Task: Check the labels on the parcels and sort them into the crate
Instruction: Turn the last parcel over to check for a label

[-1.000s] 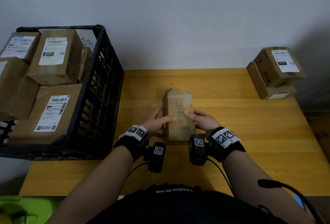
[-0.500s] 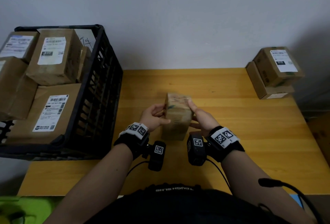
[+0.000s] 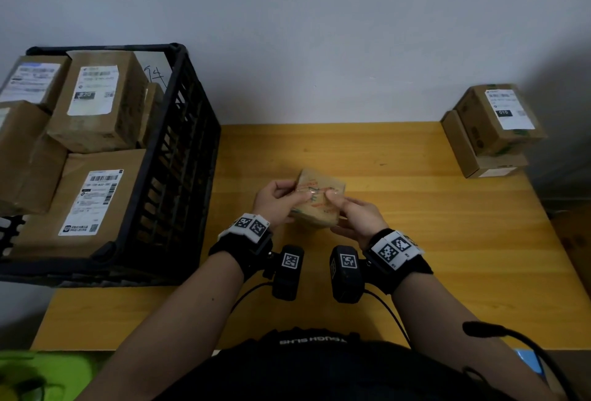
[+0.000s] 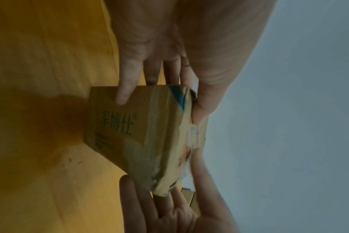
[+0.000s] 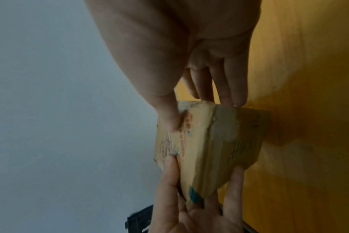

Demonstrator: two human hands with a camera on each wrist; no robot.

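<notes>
Both hands hold one small brown parcel (image 3: 319,197) above the middle of the yellow wooden surface (image 3: 447,240), tilted, with a face bearing reddish print and a handwritten mark turned upward. The left hand (image 3: 276,200) has its grip closed on the parcel's left end, thumb on the top face and fingers (image 4: 125,88) underneath. The right hand (image 3: 358,218) grips the right end the same way, thumb on top and fingers (image 5: 235,93) below. The wrist views show the parcel clear of the surface, its shadow beneath. The black crate (image 3: 179,157) stands at the left, holding several labelled parcels. Two more stacked parcels (image 3: 492,132) sit at the far right edge by the wall
</notes>
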